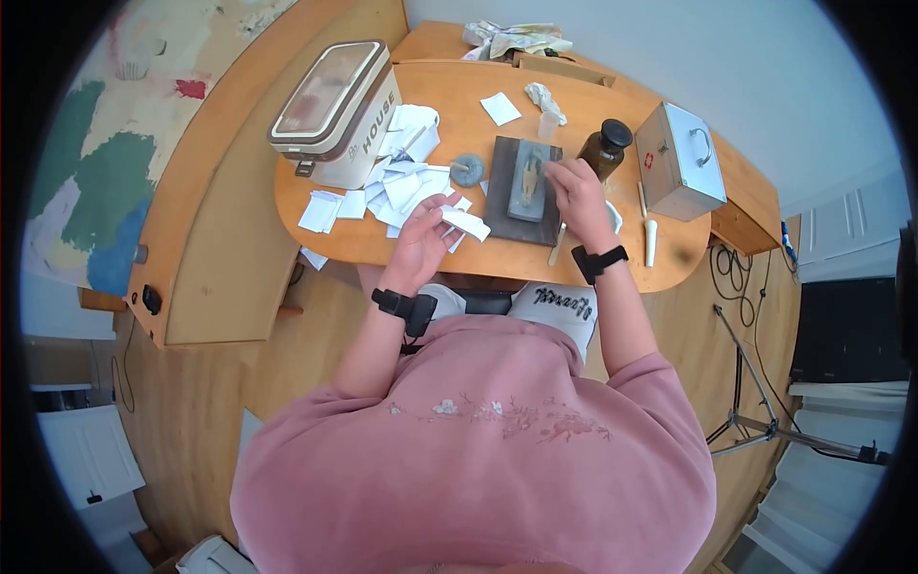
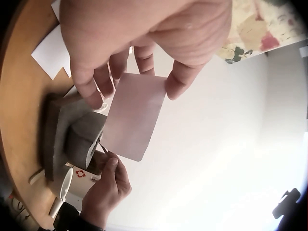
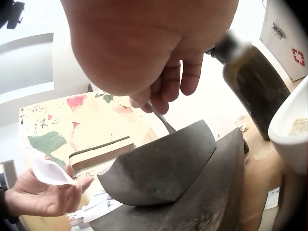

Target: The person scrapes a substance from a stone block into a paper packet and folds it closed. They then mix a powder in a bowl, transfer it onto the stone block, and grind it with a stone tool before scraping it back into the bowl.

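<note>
My left hand (image 1: pixel 416 247) holds a slip of white paper (image 2: pixel 134 115) with rounded corners between thumb and fingers, left of the dark board (image 1: pixel 502 172). On that board lies a grey stone slab (image 1: pixel 525 211), with a yellowish-brown patch (image 1: pixel 528 182) along its top. Over the slab's right side, my right hand (image 1: pixel 581 201) pinches a thin metal tool (image 3: pixel 165 124). The tool's flat end reaches down behind the slab's upper edge in the right wrist view, so its tip is hidden there.
Many white paper slips (image 1: pixel 402 187) lie left of the board, beside a large lidded box (image 1: pixel 335 115). On the right stand a brown bottle (image 1: pixel 601 155), a white bowl (image 3: pixel 288 139) with pale powder, a white pestle (image 1: pixel 651 244) and a metal case (image 1: pixel 681 163).
</note>
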`<state>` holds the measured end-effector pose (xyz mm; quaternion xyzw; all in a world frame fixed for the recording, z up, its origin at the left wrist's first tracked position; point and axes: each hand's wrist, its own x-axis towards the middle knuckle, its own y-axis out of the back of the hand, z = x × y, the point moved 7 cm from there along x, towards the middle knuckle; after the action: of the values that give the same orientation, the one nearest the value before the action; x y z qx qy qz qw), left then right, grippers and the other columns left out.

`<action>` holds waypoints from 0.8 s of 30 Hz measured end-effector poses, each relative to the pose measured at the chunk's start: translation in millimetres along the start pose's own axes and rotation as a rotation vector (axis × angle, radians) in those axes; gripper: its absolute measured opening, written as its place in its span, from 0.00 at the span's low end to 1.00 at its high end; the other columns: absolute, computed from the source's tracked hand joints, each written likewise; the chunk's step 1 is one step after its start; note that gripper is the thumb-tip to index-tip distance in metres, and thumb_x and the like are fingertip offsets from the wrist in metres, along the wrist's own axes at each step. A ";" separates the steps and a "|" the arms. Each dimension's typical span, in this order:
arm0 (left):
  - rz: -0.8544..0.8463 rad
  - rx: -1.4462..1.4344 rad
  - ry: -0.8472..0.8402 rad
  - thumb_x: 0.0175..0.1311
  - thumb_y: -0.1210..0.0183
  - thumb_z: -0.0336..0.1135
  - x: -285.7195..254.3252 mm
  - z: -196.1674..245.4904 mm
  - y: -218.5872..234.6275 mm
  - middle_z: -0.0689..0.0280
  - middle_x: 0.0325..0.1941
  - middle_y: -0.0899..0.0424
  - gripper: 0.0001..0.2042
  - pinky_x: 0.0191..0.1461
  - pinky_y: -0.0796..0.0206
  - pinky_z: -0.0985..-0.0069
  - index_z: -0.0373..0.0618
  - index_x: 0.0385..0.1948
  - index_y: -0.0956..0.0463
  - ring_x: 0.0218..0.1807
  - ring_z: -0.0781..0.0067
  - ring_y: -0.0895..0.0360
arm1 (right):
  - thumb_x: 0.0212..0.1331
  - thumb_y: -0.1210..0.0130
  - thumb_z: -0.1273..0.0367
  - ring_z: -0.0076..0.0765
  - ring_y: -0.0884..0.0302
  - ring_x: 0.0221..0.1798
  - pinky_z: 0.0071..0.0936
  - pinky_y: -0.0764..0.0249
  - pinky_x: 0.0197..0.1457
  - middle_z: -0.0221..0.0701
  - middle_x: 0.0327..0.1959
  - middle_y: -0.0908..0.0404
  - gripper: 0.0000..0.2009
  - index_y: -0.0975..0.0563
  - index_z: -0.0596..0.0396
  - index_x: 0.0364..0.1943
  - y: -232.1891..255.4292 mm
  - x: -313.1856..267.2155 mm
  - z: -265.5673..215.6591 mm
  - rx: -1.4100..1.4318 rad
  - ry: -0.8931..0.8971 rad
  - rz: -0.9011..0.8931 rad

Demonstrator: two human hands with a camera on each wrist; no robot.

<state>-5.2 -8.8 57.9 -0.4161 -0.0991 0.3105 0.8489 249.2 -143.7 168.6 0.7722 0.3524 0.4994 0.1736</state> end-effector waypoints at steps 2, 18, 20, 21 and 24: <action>-0.021 -0.013 0.014 0.83 0.39 0.34 4.7 -2.4 3.2 0.50 0.81 0.25 0.16 0.85 0.33 0.54 0.48 0.68 0.25 0.77 0.57 0.24 | 0.69 0.33 0.75 0.54 0.17 0.45 0.47 0.20 0.52 0.40 0.39 0.13 0.05 0.11 0.59 0.45 -2.2 -2.4 5.8 -0.045 0.010 0.014; -0.040 0.027 -0.007 0.77 0.37 0.19 2.0 -6.8 9.2 0.53 0.73 0.20 0.20 0.85 0.29 0.67 0.37 0.69 0.24 0.79 0.61 0.24 | 0.69 0.34 0.74 0.48 0.19 0.46 0.43 0.28 0.54 0.33 0.40 0.13 0.06 0.10 0.53 0.46 -11.3 -8.6 -2.2 -0.122 0.033 0.013; -0.037 0.059 0.001 0.77 0.37 0.19 -1.4 -7.0 1.9 0.55 0.74 0.20 0.22 0.85 0.29 0.66 0.38 0.70 0.24 0.78 0.63 0.24 | 0.69 0.34 0.75 0.47 0.19 0.47 0.43 0.28 0.55 0.32 0.41 0.12 0.08 0.10 0.52 0.48 -15.0 -14.4 -4.8 -0.079 0.056 -0.118; -0.035 0.058 0.002 0.77 0.37 0.19 0.2 -6.7 3.2 0.55 0.74 0.20 0.22 0.85 0.29 0.66 0.38 0.70 0.24 0.78 0.63 0.24 | 0.69 0.34 0.75 0.47 0.19 0.47 0.43 0.28 0.55 0.32 0.41 0.12 0.08 0.10 0.52 0.48 -12.6 -13.5 -3.6 -0.078 0.056 -0.121; -0.032 0.103 -0.005 0.76 0.36 0.18 -3.2 -21.9 15.2 0.58 0.74 0.19 0.23 0.82 0.27 0.68 0.37 0.71 0.25 0.76 0.66 0.22 | 0.68 0.35 0.75 0.47 0.19 0.47 0.43 0.28 0.55 0.32 0.41 0.12 0.09 0.10 0.52 0.49 -9.5 -22.3 -0.1 -0.070 0.047 -0.145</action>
<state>-5.1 -17.8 32.6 -0.3693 -0.0916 0.3025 0.8739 240.0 -153.2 148.2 0.7262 0.3937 0.5154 0.2280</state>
